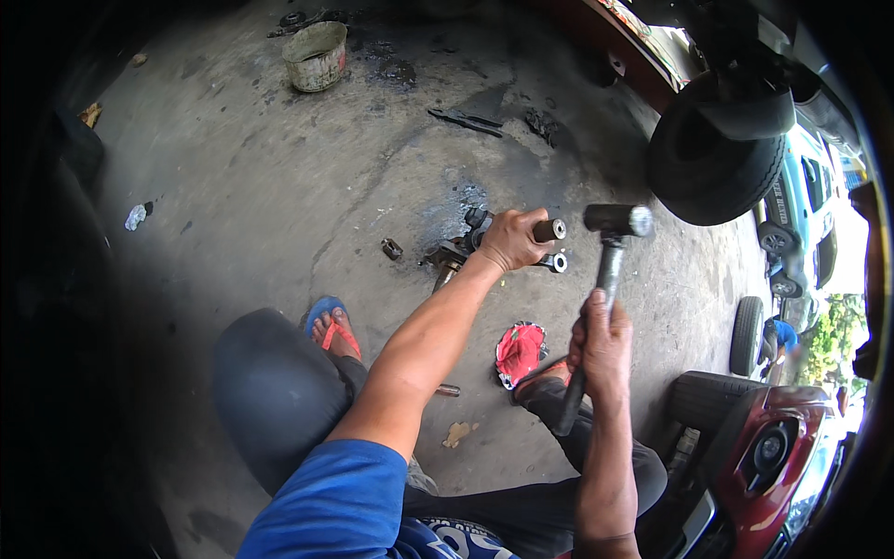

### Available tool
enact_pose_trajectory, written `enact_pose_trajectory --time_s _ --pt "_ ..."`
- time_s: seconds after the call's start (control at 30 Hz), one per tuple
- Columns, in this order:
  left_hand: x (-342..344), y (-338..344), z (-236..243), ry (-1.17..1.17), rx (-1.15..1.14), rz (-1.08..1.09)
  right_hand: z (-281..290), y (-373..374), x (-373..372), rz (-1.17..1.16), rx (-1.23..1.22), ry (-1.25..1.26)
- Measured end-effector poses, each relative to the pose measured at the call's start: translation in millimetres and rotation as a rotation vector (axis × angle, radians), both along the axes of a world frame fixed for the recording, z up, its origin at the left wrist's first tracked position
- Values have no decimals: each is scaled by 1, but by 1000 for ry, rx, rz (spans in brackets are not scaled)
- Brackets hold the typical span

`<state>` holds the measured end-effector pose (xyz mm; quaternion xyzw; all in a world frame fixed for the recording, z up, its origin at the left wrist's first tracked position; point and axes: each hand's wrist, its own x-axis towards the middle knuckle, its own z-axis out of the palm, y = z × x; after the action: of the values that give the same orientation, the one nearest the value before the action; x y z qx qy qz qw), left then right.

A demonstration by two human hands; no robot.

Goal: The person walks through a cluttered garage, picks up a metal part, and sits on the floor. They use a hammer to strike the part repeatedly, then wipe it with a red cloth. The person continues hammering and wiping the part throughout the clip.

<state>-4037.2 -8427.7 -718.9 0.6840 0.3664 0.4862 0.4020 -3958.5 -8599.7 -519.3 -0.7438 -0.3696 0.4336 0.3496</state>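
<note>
My left hand [512, 238] is closed round a short metal cylinder [551, 230], held over a dark metal part with a steel shaft [445, 274] and a ringed end [557, 263] on the concrete floor. My right hand [601, 340] grips the dark handle of a hammer, its steel head [617, 220] raised to the right of the cylinder, apart from it. A small dark piece [391, 249] lies left of the metal part. A metal bar [448, 389] shows beside my left forearm. A red-and-white cloth [520, 354] lies below, near my sandaled foot.
A dirty bucket [315, 63], pliers-like tool [466, 122] and dark scraps lie farther forward. A vehicle wheel [712, 154] overhangs at upper right. A red car [773, 447], a loose tire [748, 335], a light blue vehicle [805, 196] and a person in blue [784, 335] are to the right.
</note>
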Motion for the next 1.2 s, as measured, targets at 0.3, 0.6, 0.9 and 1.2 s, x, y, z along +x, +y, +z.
enact_pose_trajectory --time_s 0.3,0.6,0.9,1.2 --pt "-3 0 1 -48 51 -4 94 3 14 -172 159 -98" --pt "-6 1 4 19 3 -19 137 33 6 -362 454 -295" --pt "-9 5 12 4 -25 36 -27 -68 82 -394 48 -103" --pt "-4 -2 -1 -23 18 121 1 -37 35 -208 61 17"
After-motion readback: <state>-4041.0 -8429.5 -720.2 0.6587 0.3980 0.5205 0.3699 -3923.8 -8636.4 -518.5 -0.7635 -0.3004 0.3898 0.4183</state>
